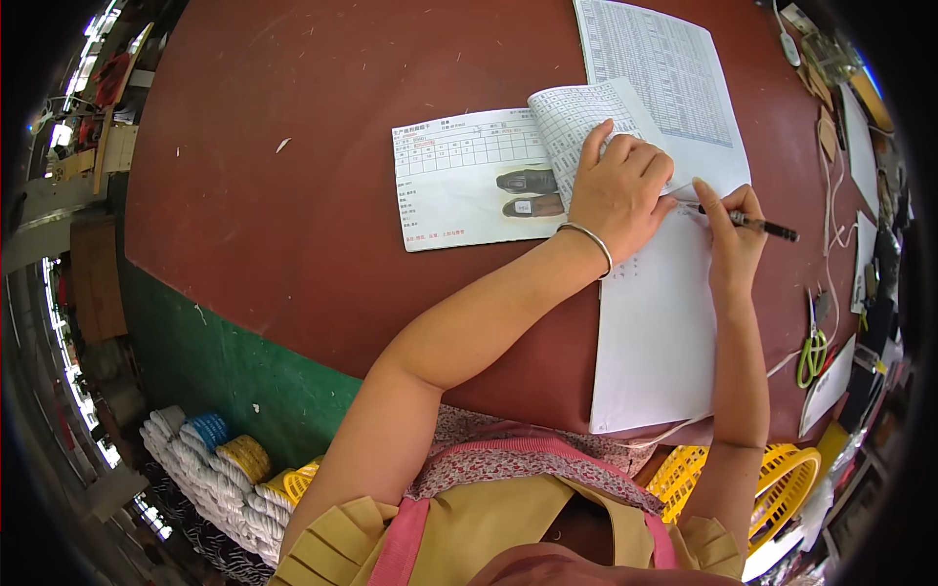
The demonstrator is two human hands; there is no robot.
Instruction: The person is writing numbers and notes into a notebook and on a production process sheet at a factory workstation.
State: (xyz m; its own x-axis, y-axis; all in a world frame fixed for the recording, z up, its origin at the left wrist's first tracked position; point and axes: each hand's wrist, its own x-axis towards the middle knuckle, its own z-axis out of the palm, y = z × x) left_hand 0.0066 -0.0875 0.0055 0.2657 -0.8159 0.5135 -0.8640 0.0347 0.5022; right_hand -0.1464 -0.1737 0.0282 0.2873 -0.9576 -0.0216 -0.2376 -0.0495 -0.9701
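My left hand [621, 186], with a bangle [590, 244] at the wrist, rests on a curled-up gridded sheet [576, 115]. Its index finger stretches along the paper while the other fingers bend in against it. Between the thumb and fingers of my right hand [735, 239] is a dark pen [772, 228], its tip close to my left thumb over a long white sheet [655, 342]. Left of the hands lies a printed card [459, 200] with a table and pictures of two dark shoes, its right part covered by the curled sheet.
A densely printed sheet [664, 68] lies beyond my hands on the red-brown table [293, 195]. Green-handled scissors [812, 356] and white cords are at the right edge. Bundles of white yarn [215, 479] sit at lower left; a yellow basket [787, 488] stands at lower right.
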